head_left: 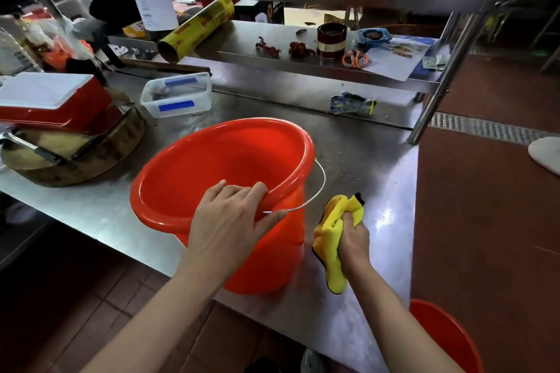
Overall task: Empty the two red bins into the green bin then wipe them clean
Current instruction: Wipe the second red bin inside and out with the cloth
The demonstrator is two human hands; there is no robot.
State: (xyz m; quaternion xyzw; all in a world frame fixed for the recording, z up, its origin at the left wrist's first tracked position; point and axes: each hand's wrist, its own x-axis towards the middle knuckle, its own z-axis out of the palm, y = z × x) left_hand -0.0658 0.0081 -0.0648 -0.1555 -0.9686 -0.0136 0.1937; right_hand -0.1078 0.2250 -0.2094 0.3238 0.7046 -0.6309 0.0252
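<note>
A large red bin (212,166) with a wire handle stands on the steel table (369,160), tilted slightly towards me, and its inside looks empty. My left hand (230,218) grips its near rim, fingers curled over the edge and thumb outside. To the right of the bin, my right hand (353,239) holds a bunched yellow cloth (331,239) against the bin's outer wall. A second red bin (439,336) shows partly on the floor at the bottom right. No green bin is in view.
A round wooden chopping block (91,157) with a red-and-white box (51,103) on it sits at the left. A clear plastic tub (177,97) and a glove (351,103) lie behind the bin. A low steel shelf (248,42) carries a yellow film roll, a tin and scissors.
</note>
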